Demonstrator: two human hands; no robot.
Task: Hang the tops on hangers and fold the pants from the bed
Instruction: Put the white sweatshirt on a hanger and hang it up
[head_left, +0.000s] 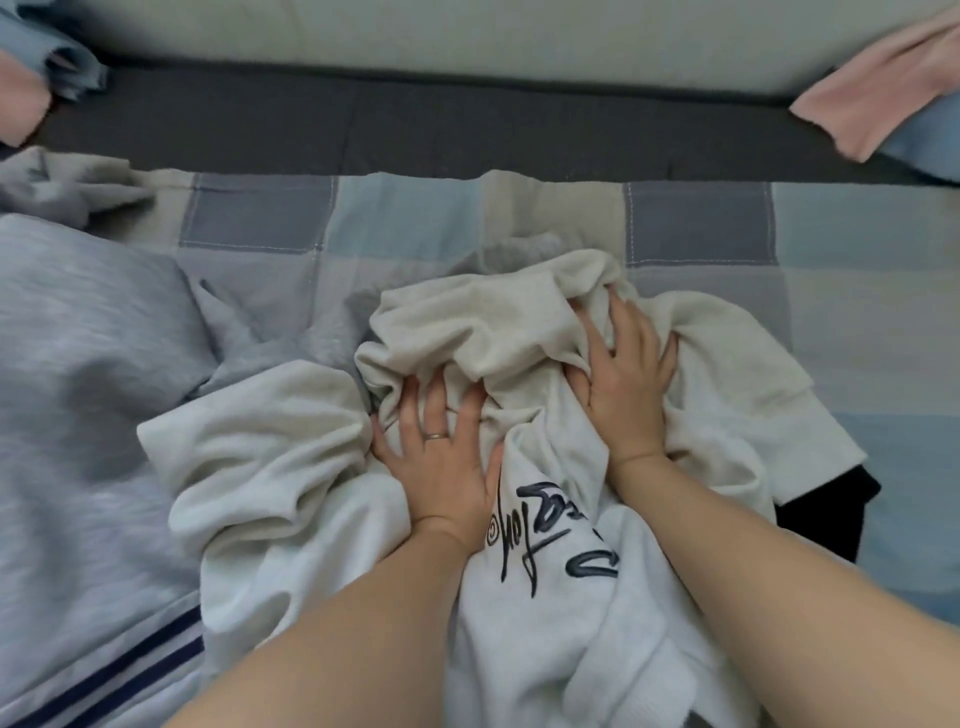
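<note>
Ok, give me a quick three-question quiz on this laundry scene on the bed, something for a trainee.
1. True or false: the left hand and the right hand both touch the cream top.
2. The grey garment with navy stripes lies: A) to the left of the cream top, B) to its right, C) on top of it.
3. What colour is the half-hidden garment peeking out from under the cream top's right edge?
Key: 1 true; 2 A; 3 black.
</note>
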